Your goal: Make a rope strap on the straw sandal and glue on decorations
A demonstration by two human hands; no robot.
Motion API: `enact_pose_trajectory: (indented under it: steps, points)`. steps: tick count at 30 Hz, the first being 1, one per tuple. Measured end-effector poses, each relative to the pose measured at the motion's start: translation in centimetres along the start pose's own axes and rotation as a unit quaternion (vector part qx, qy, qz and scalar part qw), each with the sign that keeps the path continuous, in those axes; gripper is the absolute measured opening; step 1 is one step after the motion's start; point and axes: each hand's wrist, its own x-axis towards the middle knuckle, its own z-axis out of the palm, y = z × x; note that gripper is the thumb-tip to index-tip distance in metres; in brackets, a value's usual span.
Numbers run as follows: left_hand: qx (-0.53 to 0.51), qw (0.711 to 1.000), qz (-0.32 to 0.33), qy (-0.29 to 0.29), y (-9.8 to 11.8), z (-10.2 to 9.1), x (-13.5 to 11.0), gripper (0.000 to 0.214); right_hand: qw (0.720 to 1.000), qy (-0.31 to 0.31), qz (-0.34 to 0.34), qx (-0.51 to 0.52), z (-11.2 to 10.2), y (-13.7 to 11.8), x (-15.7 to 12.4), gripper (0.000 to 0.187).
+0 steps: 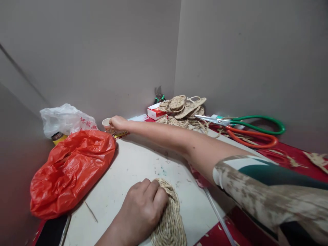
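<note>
My left hand (143, 205) lies near the front of the white board (123, 171), fingers curled and pressed on a flat oval piece of woven straw (170, 218). My right arm stretches across the board to the far side. There my right hand (118, 122) is closed on the rim of a small paper cup (106, 123) that stands close to the wall.
A red plastic bag (71, 167) and a white plastic bag (65, 119) lie at the left. Woven straw pieces (183, 107), a red and white box (155, 112), and large scissors with green and orange handles (246, 128) lie at the back right on red cloth (292, 155).
</note>
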Motion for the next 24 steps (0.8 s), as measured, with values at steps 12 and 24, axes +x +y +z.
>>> enact_pose_trajectory:
  steps: [12, 24]
  points:
    - [-0.046, 0.998, 0.035, 0.016, -0.4, -0.1, 0.0, 0.020, 0.993, -0.036, -0.087, -0.066, -4.3, 4.3, -16.4, 0.007]
    - [-0.009, 0.999, 0.042, -0.020, -1.9, 0.0, -2.2, 0.022, 0.995, 0.055, -0.084, -0.004, -7.7, 6.2, -26.1, 0.040]
